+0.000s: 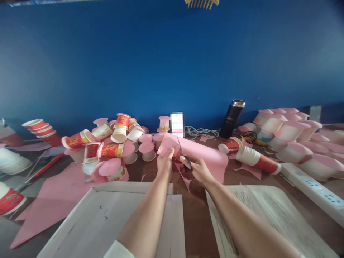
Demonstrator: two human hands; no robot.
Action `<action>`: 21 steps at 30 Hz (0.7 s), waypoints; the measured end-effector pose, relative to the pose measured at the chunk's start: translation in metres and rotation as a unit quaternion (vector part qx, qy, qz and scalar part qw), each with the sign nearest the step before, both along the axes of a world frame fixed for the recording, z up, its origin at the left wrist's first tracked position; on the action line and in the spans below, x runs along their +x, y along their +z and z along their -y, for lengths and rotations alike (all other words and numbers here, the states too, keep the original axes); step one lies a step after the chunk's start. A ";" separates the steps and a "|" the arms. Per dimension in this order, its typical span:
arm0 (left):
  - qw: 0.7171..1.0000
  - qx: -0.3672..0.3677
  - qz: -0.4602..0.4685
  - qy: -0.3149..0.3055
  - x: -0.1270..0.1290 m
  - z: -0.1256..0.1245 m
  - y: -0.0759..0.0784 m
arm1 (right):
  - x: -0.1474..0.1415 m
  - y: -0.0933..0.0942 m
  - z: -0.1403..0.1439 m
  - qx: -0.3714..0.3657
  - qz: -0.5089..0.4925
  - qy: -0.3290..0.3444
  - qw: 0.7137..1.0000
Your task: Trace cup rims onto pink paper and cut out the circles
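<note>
Taking the pink paper sheet [206, 156] held mid-table as landmark: a heap of paper cups [107, 143] lies to its left, a flask [232, 118] stands behind it to the right, capped bowls [290, 132] further right, a power strip [314, 190] right and nearer, and an open cardboard box [107, 215] before it.

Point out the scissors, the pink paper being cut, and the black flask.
scissors [185, 157], head view, on the blades near the pivot.
pink paper [212, 157], head view, on the flat sheet.
black flask [231, 120], head view, mid-body.
</note>
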State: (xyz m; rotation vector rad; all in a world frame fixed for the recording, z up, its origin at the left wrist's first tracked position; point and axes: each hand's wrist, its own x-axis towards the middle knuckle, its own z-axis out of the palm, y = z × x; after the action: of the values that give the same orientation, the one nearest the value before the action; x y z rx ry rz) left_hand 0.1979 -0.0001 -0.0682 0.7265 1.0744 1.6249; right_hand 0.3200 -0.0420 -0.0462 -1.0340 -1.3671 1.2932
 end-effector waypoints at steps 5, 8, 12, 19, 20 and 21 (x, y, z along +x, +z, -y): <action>1.000 -0.005 -0.003 -0.007 0.000 -0.001 -0.001 | 0.000 -0.001 0.000 -0.005 -0.007 0.000 1.000; 1.000 -0.008 0.001 -0.006 -0.001 -0.001 0.000 | 0.000 0.000 0.000 0.014 0.004 -0.004 1.000; 1.000 -0.015 0.008 -0.009 -0.002 0.000 0.002 | 0.000 0.001 0.001 0.016 0.014 -0.005 1.000; 1.000 -0.011 0.015 -0.006 -0.002 -0.001 0.003 | 0.001 0.005 0.002 0.026 0.027 -0.005 0.999; 1.000 -0.013 0.013 -0.004 -0.002 -0.001 0.003 | 0.001 0.006 0.002 0.026 0.031 -0.006 0.999; 1.000 -0.014 0.010 -0.001 -0.002 -0.002 0.003 | 0.001 0.006 0.002 0.026 0.033 -0.006 0.999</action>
State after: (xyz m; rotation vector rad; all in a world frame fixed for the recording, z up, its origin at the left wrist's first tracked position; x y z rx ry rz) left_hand 0.1957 0.0016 -0.0652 0.6918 1.0784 1.6091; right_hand 0.3213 -0.0438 -0.0401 -1.0554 -1.4349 1.2180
